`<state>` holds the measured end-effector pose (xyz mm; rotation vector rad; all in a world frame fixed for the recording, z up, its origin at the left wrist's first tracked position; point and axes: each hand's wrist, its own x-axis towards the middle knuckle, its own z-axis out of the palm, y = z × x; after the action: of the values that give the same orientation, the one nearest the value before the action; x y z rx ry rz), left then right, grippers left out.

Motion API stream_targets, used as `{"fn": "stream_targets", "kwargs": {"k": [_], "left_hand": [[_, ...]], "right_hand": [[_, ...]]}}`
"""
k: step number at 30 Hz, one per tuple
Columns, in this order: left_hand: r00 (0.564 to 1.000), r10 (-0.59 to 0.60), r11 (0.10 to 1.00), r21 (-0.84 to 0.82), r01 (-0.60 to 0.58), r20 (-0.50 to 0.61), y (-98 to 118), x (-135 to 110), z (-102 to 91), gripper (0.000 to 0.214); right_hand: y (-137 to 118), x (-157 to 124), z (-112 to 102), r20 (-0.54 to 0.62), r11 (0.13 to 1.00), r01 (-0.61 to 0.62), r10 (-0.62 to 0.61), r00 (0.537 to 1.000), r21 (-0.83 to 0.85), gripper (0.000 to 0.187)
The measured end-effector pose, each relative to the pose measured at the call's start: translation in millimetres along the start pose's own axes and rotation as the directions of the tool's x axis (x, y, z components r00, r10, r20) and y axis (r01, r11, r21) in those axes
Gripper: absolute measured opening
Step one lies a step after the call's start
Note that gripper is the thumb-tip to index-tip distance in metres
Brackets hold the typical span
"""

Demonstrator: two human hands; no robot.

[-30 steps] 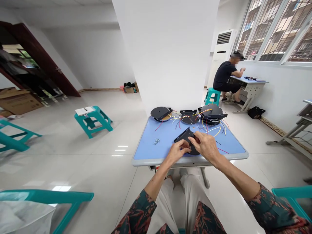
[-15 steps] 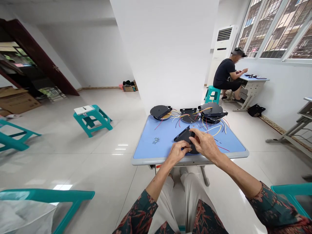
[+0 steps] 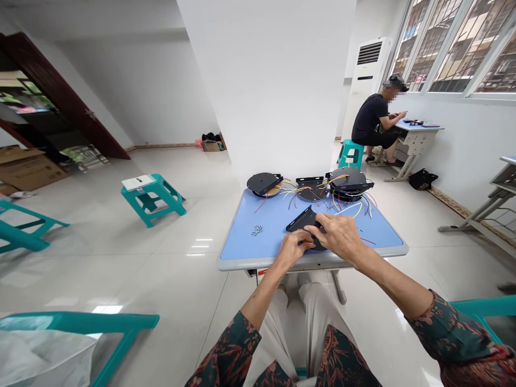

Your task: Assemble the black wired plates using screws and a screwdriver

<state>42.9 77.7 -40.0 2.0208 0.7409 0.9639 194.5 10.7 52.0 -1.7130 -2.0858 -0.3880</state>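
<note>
Near the front edge of the blue tabletop point(image 3: 237, 242) lies a black round plate with a slotted, upturned bracket edge point(image 3: 301, 217), tilted toward the left. My left hand point(image 3: 293, 248) is closed at its lower left side, thumb and fingers pinched together. From the right, my right hand point(image 3: 341, 236) bends over the same plate, fingers curled on it and its thumb pointing at the left fingertips. Whatever small part may sit between the fingertips is hidden. A small pile of silvery screws point(image 3: 257, 230) rests to the left of my hands.
Along the table's back edge stand a black disc assembly point(image 3: 264, 184), a bracketed disc point(image 3: 311, 189) and a stacked pair point(image 3: 349, 180), with loose coloured wires around them. A teal stool point(image 3: 155, 200) is to the left. Another person point(image 3: 373, 118) sits at a desk, back right.
My right hand has rolled over slightly, its thumb now lower and nearer the left fingertips. The black plate stays in almost the same place. The whole view has shifted a little.
</note>
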Motion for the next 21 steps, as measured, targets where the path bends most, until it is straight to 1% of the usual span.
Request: {"fn": "stream_targets", "kwargs": {"k": [2, 3, 5, 7, 10, 12, 14, 16, 18, 19, 21], "left_hand": [[1.000, 0.009, 1.000, 0.013, -0.008, -0.011, -1.4, 0.0, 0.1, 0.013], [1.000, 0.011, 1.000, 0.016, -0.011, -0.018, -2.4, 0.2, 0.3, 0.014], [1.000, 0.014, 1.000, 0.013, -0.014, -0.018, -4.3, 0.6, 0.9, 0.014], [1.000, 0.014, 1.000, 0.008, -0.014, -0.019, -5.3, 0.6, 1.5, 0.011], [1.000, 0.009, 1.000, 0.010, -0.009, -0.016, -4.5, -0.5, 2.1, 0.008], [1.000, 0.010, 1.000, 0.024, -0.009, -0.005, -3.1, -1.6, 1.9, 0.010], [1.000, 0.010, 0.999, 0.040, -0.010, -0.002, -1.9, -2.2, 1.3, 0.012], [1.000, 0.001, 0.999, 0.044, -0.001, -0.005, -1.3, -2.0, 0.7, 0.012], [1.000, -0.010, 0.999, 0.036, 0.010, -0.002, -1.5, -1.3, 0.7, 0.013], [1.000, -0.015, 1.000, 0.027, 0.015, -0.001, -1.8, -0.9, 1.1, 0.013], [0.999, -0.032, 0.999, 0.002, 0.032, -0.017, -2.5, -0.4, 3.2, 0.009]], "right_hand": [[6.9, 2.1, -3.4, 0.029, 0.989, 0.072, -0.077, 0.997, 0.130, 0.023], [10.0, 2.8, -5.0, 0.038, 0.976, 0.104, -0.113, 0.993, 0.190, 0.021], [12.8, 3.4, -6.9, 0.048, 0.965, 0.124, -0.138, 0.989, 0.230, 0.020], [9.9, 3.3, -6.9, 0.050, 0.985, 0.084, -0.092, 0.994, 0.151, 0.017], [-0.5, 3.5, -4.1, 0.038, 1.000, 0.002, -0.002, 0.999, -0.011, 0.026], [-4.8, 4.1, -2.4, 0.042, 0.999, -0.015, 0.016, 0.999, -0.037, 0.031], [-3.4, 5.0, -2.6, 0.052, 0.999, 0.002, -0.004, 0.999, 0.039, 0.028], [3.1, 6.0, -4.6, 0.069, 0.980, 0.046, -0.060, 0.996, 0.194, 0.021], [10.4, 6.9, -7.0, 0.093, 0.944, 0.076, -0.111, 0.989, 0.322, 0.020], [12.9, 7.2, -7.9, 0.104, 0.937, 0.074, -0.116, 0.988, 0.342, 0.018], [13.5, 7.4, -8.2, 0.117, 0.955, 0.035, -0.072, 0.990, 0.295, 0.013]]}}
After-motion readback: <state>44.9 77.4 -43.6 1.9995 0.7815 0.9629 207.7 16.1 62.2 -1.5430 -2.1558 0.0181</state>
